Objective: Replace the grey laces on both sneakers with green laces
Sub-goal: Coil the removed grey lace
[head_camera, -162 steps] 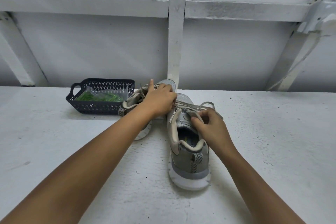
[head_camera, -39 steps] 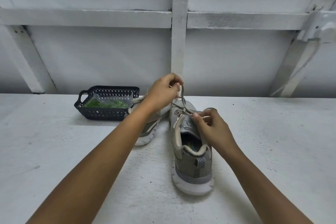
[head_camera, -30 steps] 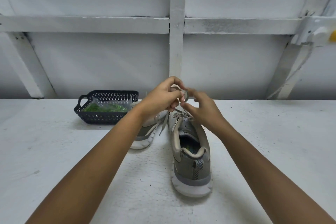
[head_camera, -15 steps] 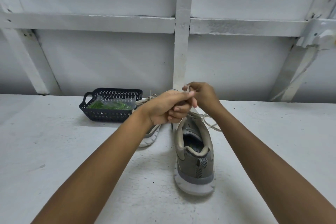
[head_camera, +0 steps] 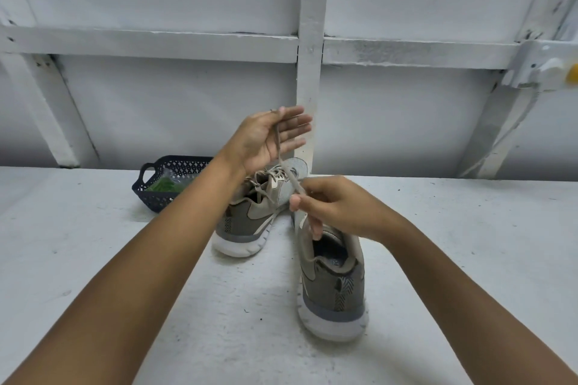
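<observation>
Early days: left hand (head_camera: 266,137) (thumb-pinch, fingers straight) and right hand (head_camera: 337,206) pinch the grey lace (head_camera: 283,162) of the near sneaker (head_camera: 334,287); far sneaker (head_camera: 250,219) untouched, green laces (head_camera: 162,186) in basket (head_camera: 150,197).

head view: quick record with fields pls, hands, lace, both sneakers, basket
left hand: raised, thumb pinches grey lace end, fingers straight
right hand: pinches same lace lower down
lace state: taut between the hands
near sneaker: under right hand, heel toward camera
far sneaker: laced in grey
basket: dark, left of far sneaker, green laces inside
</observation>
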Available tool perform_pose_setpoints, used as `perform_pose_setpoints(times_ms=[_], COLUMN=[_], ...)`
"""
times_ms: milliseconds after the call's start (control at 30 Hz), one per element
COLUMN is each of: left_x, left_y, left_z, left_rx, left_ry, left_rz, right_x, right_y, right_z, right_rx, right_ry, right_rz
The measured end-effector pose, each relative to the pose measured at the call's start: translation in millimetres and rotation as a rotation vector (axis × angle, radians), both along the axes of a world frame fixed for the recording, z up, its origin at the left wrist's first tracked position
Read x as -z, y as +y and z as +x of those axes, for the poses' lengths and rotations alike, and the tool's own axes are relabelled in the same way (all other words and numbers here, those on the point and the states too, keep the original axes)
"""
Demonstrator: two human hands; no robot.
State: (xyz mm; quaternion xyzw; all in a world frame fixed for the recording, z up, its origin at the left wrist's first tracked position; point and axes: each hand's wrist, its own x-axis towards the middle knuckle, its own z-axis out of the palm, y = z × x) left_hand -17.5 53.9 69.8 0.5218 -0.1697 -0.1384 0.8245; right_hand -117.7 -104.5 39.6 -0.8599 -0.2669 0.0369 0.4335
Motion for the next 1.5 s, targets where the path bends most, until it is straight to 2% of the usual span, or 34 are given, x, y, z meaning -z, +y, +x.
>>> perform_pose_setpoints(times_ms=[67,133,233,333,500,633,733,900,967,1167,1300,1400,1500], left_x=[7,15,22,23,17,13,10,7,8,22,29,29,28], left_y=[3,3,-2,-8,-15,-12,-7,3,7,6,-3,-9,-12], left_z=[-1,-4,-12,-20,-30,-29,-24,-11,-7,-5,-16,-22,-26], left_rx=[0.018,0.08,0.183,0.293,0.426,0.344,0.214,0.074,0.048,0.019,0.12,0.254,0.297], left_ry=[-0.016,-0.026,-0.027,-0.03,-0.017,-0.018,-0.035,0.023,0.031,-0.008,-0.05,-0.022,-0.05], left_rz=[0.063,0.097,0.13,0.177,0.13,0.036,-0.032,-0.131,-0.129,0.102,0.242,0.223,0.158], right_x=[-17,-35,-60,-68,-43,-5,20,25,22,-20,-51,-53,-37], right_y=[-5,-9,-13,-11,-3,4,13,15,15,13,8,5,3], right_z=[-4,1,22,48,82,87,75,41,27,7,31,56,76], right_rx=[-0.058,-0.026,0.099,0.202,0.291,0.288,0.269,0.202,0.172,0.066,0.182,0.245,0.269], right_ry=[0.029,-0.045,-0.19,-0.219,-0.13,0.004,0.01,-0.248,-0.274,-0.221,-0.331,-0.294,-0.132], right_rz=[0.151,0.241,0.31,0.326,0.289,0.331,0.226,-0.169,-0.237,0.048,0.094,0.145,0.253])
